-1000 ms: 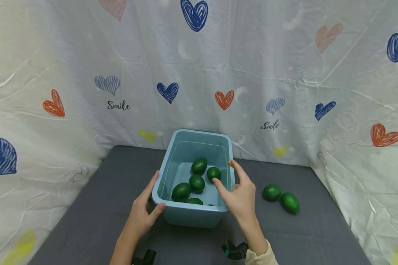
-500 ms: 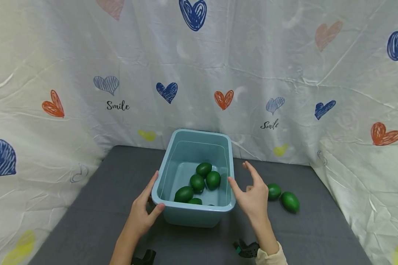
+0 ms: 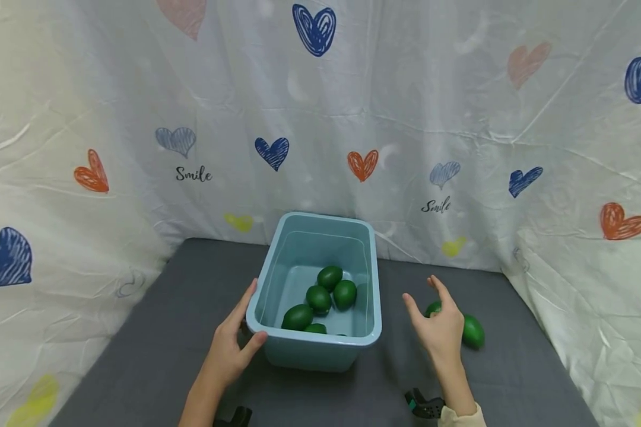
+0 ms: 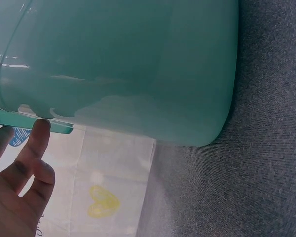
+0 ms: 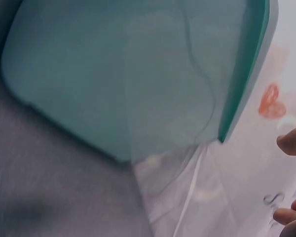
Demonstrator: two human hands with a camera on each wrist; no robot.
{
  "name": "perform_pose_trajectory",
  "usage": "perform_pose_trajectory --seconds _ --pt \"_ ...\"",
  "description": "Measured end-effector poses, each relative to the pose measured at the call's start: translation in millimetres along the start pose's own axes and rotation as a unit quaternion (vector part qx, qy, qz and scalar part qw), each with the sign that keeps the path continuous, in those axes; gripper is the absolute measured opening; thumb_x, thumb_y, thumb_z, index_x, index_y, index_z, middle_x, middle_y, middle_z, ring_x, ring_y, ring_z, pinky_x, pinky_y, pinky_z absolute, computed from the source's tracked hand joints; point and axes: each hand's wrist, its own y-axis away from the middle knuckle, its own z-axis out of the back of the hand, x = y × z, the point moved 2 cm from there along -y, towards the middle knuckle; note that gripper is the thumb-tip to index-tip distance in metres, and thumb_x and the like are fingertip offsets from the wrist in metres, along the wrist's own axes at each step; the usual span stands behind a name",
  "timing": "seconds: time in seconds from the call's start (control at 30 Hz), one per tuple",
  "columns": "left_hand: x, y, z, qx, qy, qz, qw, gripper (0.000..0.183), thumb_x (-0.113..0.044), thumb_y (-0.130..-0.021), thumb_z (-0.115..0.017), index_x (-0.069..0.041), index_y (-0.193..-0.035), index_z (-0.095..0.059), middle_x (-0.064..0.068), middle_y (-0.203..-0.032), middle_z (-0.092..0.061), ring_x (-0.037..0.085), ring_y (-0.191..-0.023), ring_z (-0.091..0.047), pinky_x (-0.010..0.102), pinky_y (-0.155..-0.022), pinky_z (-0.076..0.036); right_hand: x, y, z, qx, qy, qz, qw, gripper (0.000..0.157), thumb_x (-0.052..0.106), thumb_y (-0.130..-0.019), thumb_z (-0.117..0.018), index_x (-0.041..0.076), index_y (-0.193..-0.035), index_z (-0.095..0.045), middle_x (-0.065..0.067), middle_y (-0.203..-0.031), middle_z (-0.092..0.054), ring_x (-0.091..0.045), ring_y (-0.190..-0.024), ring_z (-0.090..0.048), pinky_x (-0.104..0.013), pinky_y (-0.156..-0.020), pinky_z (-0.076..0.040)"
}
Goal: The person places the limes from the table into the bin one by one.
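Observation:
A light blue plastic bin (image 3: pixel 320 350) stands on the grey table, with several dark green, glossy oval fruits (image 3: pixel 318 299) on its floor. My left hand (image 3: pixel 227 347) holds the bin's near left corner, thumb at the front rim and fingers along the left side. In the left wrist view, the fingertips (image 4: pixel 39 133) touch beneath the rim. To the right of the bin, my right hand (image 3: pixel 442 329) hovers with thumb and fingers spread and nothing between them. Behind it lie two more oval fruits, one mostly hidden by the fingers and another fruit (image 3: pixel 473 332) partly covered.
Dark grey cloth (image 3: pixel 513 379) covers the table. A white curtain (image 3: pixel 320 118) printed with hearts hangs behind and at both sides, close to the bin's far end. Black wrist devices (image 3: pixel 426 405) sit on both wrists.
My right hand has moved right, from over the bin's right rim to the two loose fruits. Fruits in the bin shifted slightly, then settled. My left hand has stayed on the corner.

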Motion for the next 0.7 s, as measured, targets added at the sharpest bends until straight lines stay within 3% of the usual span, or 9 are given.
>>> perform_pose_trajectory --seconds 0.13,0.2,0.3,0.4,0.7 --pt "-0.3 -1.6 -1.7 -0.001 0.003 -0.002 1.0000 0.080 -0.036 -0.101 -0.071 -0.025 -0.169 -0.031 0.003 -0.167 -0.043 0.007 -0.106 -0.053 0.032 -0.075 -0.046 -17 1 4.6 -0.007 0.020 -0.019 1.000 0.069 0.024 -0.090 -0.087 0.002 -0.149 -0.059 -0.019 -0.143 -0.066 -0.010 -0.035 -0.030 -0.029 -0.042 -0.033" --pt "-0.2 -1.6 -2.4 -0.002 0.005 -0.003 1.0000 0.080 -0.036 -0.101 -0.071 -0.024 -0.169 -0.031 0.004 -0.167 -0.043 0.007 -0.108 -0.052 0.032 -0.075 -0.046 -25 2 6.5 -0.009 0.027 -0.036 0.999 0.070 0.025 -0.090 -0.086 0.002 -0.150 -0.058 -0.019 -0.143 -0.066 -0.020 -0.046 -0.049 -0.036 -0.053 -0.047" --pt "0.3 -1.0 -1.6 -0.003 0.005 -0.006 1.0000 0.079 -0.036 -0.101 -0.071 -0.023 -0.169 -0.032 0.005 -0.166 -0.044 0.007 -0.104 -0.053 0.031 -0.073 -0.046 -35 4 6.8 -0.006 0.026 -0.064 0.998 0.072 0.026 -0.090 -0.086 0.001 -0.151 -0.057 -0.020 -0.145 -0.065 -0.039 -0.088 -0.070 -0.053 -0.084 -0.054" --pt "0.8 -1.7 -1.6 -0.003 0.005 -0.011 0.9999 0.079 -0.035 -0.101 -0.071 -0.023 -0.169 -0.032 0.006 -0.166 -0.045 0.008 -0.100 -0.053 0.030 -0.072 -0.045 -45 3 6.8 0.002 0.025 -0.086 0.996 0.075 0.028 -0.091 -0.086 0.000 -0.153 -0.054 -0.022 -0.147 -0.062 -0.047 -0.124 -0.061 -0.062 -0.100 -0.047" --pt "0.6 -1.3 -2.0 -0.002 0.006 -0.005 1.0000 0.080 -0.035 -0.101 -0.071 -0.024 -0.169 -0.031 0.005 -0.167 -0.043 0.008 -0.103 -0.053 0.029 -0.073 -0.046 -73 1 3.9 0.009 0.060 -0.118 0.991 0.080 0.029 -0.089 -0.086 -0.002 -0.154 -0.051 -0.029 -0.147 -0.059 -0.051 -0.119 -0.061 -0.065 -0.097 -0.048"
